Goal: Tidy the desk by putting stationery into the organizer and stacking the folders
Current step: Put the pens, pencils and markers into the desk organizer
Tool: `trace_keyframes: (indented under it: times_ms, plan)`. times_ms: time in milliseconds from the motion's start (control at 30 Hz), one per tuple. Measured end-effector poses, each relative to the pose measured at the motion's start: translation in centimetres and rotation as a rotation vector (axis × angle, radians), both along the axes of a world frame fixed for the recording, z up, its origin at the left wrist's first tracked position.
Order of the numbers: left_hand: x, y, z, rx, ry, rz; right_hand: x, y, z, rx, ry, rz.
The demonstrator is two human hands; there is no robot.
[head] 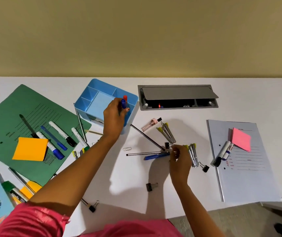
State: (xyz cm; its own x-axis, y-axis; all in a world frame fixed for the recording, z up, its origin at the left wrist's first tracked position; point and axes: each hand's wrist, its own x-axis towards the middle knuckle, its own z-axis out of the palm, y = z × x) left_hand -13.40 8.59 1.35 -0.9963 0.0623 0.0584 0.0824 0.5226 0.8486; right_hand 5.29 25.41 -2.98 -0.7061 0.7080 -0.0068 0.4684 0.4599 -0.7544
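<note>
Gripping two markers over the organizer, left hand — right hand curled at a pencil, grip unclear.

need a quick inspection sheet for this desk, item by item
surface: white desk, strewn with stationery
job's things: blue plastic organizer at the back; green card folder left and grey folder right, unstacked, markers and sticky pads lying on both
clutter: silver staplers, black binder clips, pencils, a paperclip in the middle
grippers: left hand holds a blue-capped marker and a red-capped marker over the organizer; right hand curled at the pencil pile, grip unclear
cables: nothing seen; grey desk hatch open, red light inside
surroundings: beige wall, carpeted floor
</note>
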Motion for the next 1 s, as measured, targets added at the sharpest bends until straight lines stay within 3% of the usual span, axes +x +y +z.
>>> trace_keyframes:
  times_ms: [200, 367, 533, 667, 900, 1000]
  plan:
    - [-0.5, 0.3, -0.3, -0.137, 0.061, -0.022, 2.1, 2.0, -0.9, 0.004, -0.068, -0.103]
    - [-0.7, 0.8, -0.2, -0.032, 0.044, 0.006, 2.4, 4.1, -0.7, 0.103, -0.041, -0.201]
    - [0.4, 0.2, -0.3, -0.066, 0.162, -0.010, 2.6, 8.7, -0.6, 0.105, -0.039, -0.582]
    - [2.5, -0.6, -0.5, -0.161, 0.263, -0.045, 3.0, 12.2, -1.2, 0.067, -0.159, -0.765]
    - [6.8, -1.2, -1.1, -0.174, 0.208, -0.134, 2.0, 16.6, -1.7, 0.027, -0.443, -0.707]
    - [8.4, -1.1, -1.2, -0.157, 0.186, -0.166, 1.4, 17.3, -1.7, -0.018, -0.481, -0.704]
